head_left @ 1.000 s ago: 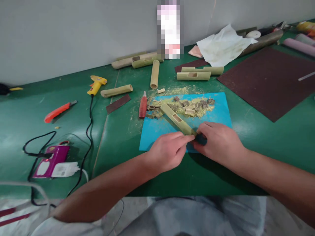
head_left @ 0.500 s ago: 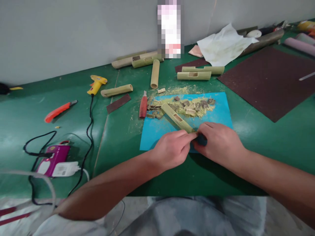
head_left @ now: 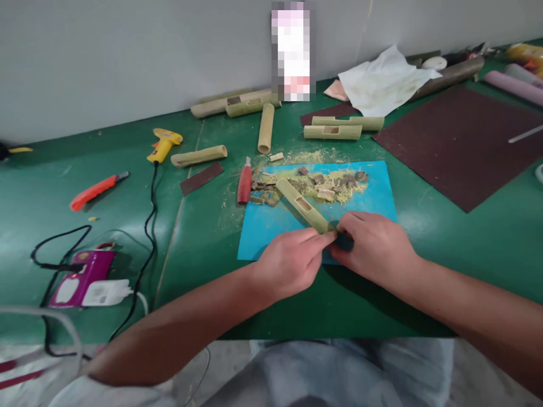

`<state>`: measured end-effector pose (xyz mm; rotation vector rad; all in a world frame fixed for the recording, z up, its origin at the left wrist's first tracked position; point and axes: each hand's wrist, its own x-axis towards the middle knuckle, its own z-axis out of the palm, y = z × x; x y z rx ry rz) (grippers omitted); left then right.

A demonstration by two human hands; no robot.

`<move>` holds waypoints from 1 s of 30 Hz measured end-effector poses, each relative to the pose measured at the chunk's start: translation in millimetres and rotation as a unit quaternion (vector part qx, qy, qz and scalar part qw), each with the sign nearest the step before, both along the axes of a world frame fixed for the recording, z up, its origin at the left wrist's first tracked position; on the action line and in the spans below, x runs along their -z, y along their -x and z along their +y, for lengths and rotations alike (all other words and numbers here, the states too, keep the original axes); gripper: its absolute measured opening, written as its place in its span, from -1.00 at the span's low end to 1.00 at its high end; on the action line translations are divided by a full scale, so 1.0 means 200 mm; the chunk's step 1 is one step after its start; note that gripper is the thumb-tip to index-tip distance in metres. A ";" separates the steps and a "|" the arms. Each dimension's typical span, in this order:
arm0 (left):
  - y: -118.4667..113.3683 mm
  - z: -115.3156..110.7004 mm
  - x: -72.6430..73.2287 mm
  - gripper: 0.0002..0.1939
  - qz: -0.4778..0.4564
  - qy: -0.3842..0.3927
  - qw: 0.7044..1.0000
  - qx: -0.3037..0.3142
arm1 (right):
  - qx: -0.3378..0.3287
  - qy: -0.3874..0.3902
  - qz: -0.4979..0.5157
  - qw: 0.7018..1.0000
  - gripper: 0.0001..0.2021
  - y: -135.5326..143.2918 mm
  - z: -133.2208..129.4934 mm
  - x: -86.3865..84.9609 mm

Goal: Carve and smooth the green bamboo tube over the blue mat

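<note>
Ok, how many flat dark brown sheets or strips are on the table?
3: a large sheet at the right, a small strip at left beside a bamboo tube, and another strip by the white paper. More could be hidden under it.

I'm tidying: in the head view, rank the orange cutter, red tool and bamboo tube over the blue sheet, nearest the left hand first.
1. Bamboo tube, at the left hand.
2. Red tool, left, by the blue sheet.
3. Orange cutter, farther left.

yellow glue gun (head_left: 164, 145) — corded | purple power strip (head_left: 96, 264) | white cloth (head_left: 387, 82) — rear right
</note>
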<state>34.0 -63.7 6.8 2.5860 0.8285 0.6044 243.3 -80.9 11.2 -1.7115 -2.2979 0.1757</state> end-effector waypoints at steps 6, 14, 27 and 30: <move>0.00 0.00 0.02 -0.58 0.019 0.000 1.000 -0.007 | -0.007 -0.027 0.001 1.000 -0.87 0.00 0.00 0.02; 0.02 0.08 0.02 -0.65 -0.096 -0.038 0.994 -0.031 | -0.018 -0.034 0.028 0.999 -0.75 -0.05 0.00 -0.01; 0.13 0.25 0.06 -0.72 -0.393 -0.028 0.903 -0.172 | 0.042 0.085 0.021 0.995 -0.66 -0.05 0.27 -0.22; 0.13 0.27 0.08 -0.74 -0.408 -0.014 0.895 -0.178 | 0.017 0.122 -0.025 0.992 -0.70 0.09 0.39 -0.27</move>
